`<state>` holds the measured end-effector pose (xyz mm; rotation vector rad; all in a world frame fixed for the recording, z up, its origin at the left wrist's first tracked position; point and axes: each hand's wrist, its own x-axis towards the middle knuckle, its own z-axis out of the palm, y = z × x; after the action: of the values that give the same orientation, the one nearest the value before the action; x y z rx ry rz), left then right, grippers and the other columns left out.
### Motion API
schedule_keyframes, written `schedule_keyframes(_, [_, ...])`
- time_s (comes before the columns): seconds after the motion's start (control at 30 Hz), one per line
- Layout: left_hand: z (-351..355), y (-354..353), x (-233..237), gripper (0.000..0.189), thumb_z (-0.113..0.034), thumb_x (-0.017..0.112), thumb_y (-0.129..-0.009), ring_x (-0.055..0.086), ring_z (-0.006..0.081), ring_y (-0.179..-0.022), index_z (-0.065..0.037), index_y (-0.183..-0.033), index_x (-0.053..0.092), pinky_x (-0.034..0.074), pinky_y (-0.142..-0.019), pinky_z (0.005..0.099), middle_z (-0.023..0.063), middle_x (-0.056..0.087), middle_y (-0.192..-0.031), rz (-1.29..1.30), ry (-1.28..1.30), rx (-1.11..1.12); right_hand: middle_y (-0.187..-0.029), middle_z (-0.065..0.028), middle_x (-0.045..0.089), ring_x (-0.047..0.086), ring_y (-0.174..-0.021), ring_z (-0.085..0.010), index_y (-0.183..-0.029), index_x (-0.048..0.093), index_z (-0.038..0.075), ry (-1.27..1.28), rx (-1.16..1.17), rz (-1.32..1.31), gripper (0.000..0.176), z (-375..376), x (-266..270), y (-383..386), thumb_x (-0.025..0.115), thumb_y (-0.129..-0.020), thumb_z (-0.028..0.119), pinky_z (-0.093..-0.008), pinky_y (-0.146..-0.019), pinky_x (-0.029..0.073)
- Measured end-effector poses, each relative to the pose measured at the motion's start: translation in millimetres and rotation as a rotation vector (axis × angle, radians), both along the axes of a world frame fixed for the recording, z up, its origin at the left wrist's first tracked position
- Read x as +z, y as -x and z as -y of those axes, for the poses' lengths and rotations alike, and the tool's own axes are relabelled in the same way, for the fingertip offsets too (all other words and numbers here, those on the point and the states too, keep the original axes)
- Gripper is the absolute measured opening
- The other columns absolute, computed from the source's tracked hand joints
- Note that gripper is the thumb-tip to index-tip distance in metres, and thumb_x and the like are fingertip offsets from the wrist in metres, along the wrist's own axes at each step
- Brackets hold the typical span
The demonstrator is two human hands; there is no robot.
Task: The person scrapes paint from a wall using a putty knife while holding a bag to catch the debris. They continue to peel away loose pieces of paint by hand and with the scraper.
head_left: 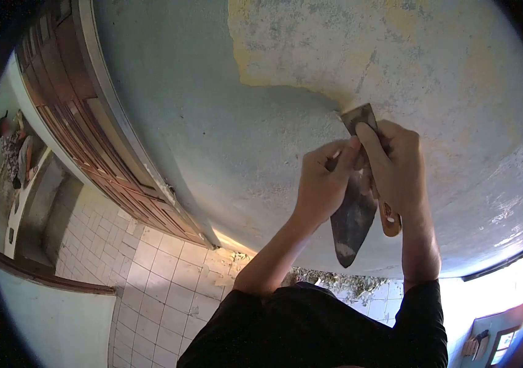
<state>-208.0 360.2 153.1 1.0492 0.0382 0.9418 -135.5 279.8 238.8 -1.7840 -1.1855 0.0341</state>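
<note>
My right hand (396, 165) is shut on a scraper (361, 116) with a wooden handle. Its flat blade presses against the blue-grey wall (224, 122), right at the edge where the paint is stripped to a yellowish patch (347, 49). My left hand (321, 184) is closed beside the right one, fingertips touching it near the blade. It seems to hold a pointed trowel (352, 218), whose dark blade hangs down between the two hands. Both arms reach up from a black shirt.
A brown wooden door (89, 122) with a pale frame stands to the left of the wall. Below is a white tiled floor (163, 276), with paint flakes (335, 282) along the wall's foot. Another person (13, 147) is far left. A bright window (501, 337) is lower right.
</note>
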Motion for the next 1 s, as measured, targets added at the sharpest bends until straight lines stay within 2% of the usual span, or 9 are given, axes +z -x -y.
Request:
schedule_keyframes(0.13, [-4, -9, -12, 0.034, -0.029, 0.059, -0.109, 0.059, 0.0047, -0.062, 0.001, -0.102, 0.074, 0.044, -0.053, 0.0237, 0.0012, 0.069, -0.078, -0.112, -0.204, 0.158, -0.058, -0.0079, 0.061, 0.059, -0.042, -0.0118, -0.078, 0.063, -0.007, 0.037, 0.0, -0.127, 0.033, 0, 2, 1, 0.061, -0.103, 0.015, -0.0281, -0.037, 0.042])
schedule_keyframes(0.2, [-6, -3, -3, 0.035, -0.029, 0.059, -0.11, 0.058, 0.0049, -0.061, 0.0, -0.096, 0.073, 0.042, -0.053, 0.0236, 0.0001, 0.066, -0.073, 0.021, 0.004, 0.057, -0.057, -0.0078, 0.061, 0.06, -0.042, -0.0124, -0.077, 0.064, -0.006, -0.042, 0.082, -0.021, 0.034, -12, 6, 6, 0.061, -0.103, 0.016, -0.0278, -0.037, 0.041])
schedule_keyframes(0.33, [-2, -1, -3, 0.038, -0.027, 0.059, -0.11, 0.055, 0.0057, -0.055, 0.001, -0.086, 0.069, 0.041, -0.052, 0.0245, -0.0009, 0.063, -0.067, 0.069, 0.039, 0.019, -0.055, -0.0091, 0.061, 0.06, -0.042, -0.013, -0.077, 0.064, -0.007, 0.006, 0.03, -0.094, 0.035, -8, 9, 12, 0.06, -0.104, 0.016, -0.0285, -0.037, 0.042])
schedule_keyframes(0.43, [-4, -1, -8, 0.041, -0.027, 0.056, -0.111, 0.054, 0.0071, -0.053, -0.002, -0.08, 0.065, 0.039, -0.051, 0.0246, -0.0002, 0.062, -0.065, -0.121, -0.098, 0.219, -0.056, -0.0102, 0.062, 0.061, -0.042, -0.0137, -0.077, 0.064, -0.008, 0.059, -0.011, -0.093, 0.036, -12, 6, 11, 0.06, -0.104, 0.016, -0.0285, -0.038, 0.043])
schedule_keyframes(0.5, [-9, 7, 12, 0.043, -0.029, 0.057, -0.11, 0.051, 0.0057, -0.056, -0.002, -0.078, 0.065, 0.038, -0.053, 0.0254, -0.0005, 0.061, -0.065, 0.206, 0.108, -0.002, -0.055, -0.0106, 0.063, 0.062, -0.043, -0.0138, -0.076, 0.065, -0.007, -0.057, 0.056, 0.061, 0.036, -27, 11, 13, 0.06, -0.103, 0.016, -0.0287, -0.039, 0.045])
schedule_keyframes(0.7, [4, -11, -13, 0.045, -0.03, 0.057, -0.11, 0.05, 0.0057, -0.059, -0.002, -0.076, 0.064, 0.038, -0.054, 0.0253, -0.0006, 0.058, -0.065, -0.008, -0.027, 0.133, -0.055, -0.01, 0.063, 0.062, -0.043, -0.0142, -0.076, 0.065, -0.006, 0.05, -0.046, -0.043, 0.033, -3, 7, 13, 0.061, -0.101, 0.015, -0.0299, -0.041, 0.046])
schedule_keyframes(0.8, [-2, -8, -10, 0.04, -0.03, 0.054, -0.112, 0.052, 0.0039, -0.058, -0.004, -0.084, 0.066, 0.04, -0.051, 0.0253, -0.0022, 0.061, -0.068, -0.047, -0.027, 0.131, -0.055, -0.0095, 0.062, 0.062, -0.044, -0.0138, -0.077, 0.065, -0.006, 0.091, -0.029, -0.067, 0.032, -4, 16, 15, 0.06, -0.101, 0.015, -0.03, -0.04, 0.046])
schedule_keyframes(0.93, [5, -11, -8, 0.042, -0.03, 0.054, -0.112, 0.052, 0.0043, -0.059, -0.002, -0.082, 0.066, 0.039, -0.052, 0.0258, -0.0021, 0.061, -0.069, 0.032, 0.018, 0.093, -0.054, -0.0089, 0.061, 0.061, -0.043, -0.013, -0.078, 0.064, -0.006, 0.015, 0.032, -0.07, 0.032, -6, 7, 9, 0.06, -0.102, 0.014, -0.0301, -0.039, 0.045])
schedule_keyframes(1.0, [9, -16, -16, 0.043, -0.03, 0.052, -0.112, 0.052, 0.0067, -0.055, -0.002, -0.082, 0.064, 0.039, -0.051, 0.0259, -0.0004, 0.06, -0.065, -0.031, -0.109, 0.224, -0.054, -0.0085, 0.061, 0.061, -0.044, -0.0126, -0.079, 0.065, -0.005, 0.057, -0.004, -0.05, 0.03, 2, 1, 6, 0.059, -0.101, 0.014, -0.0296, -0.04, 0.044])
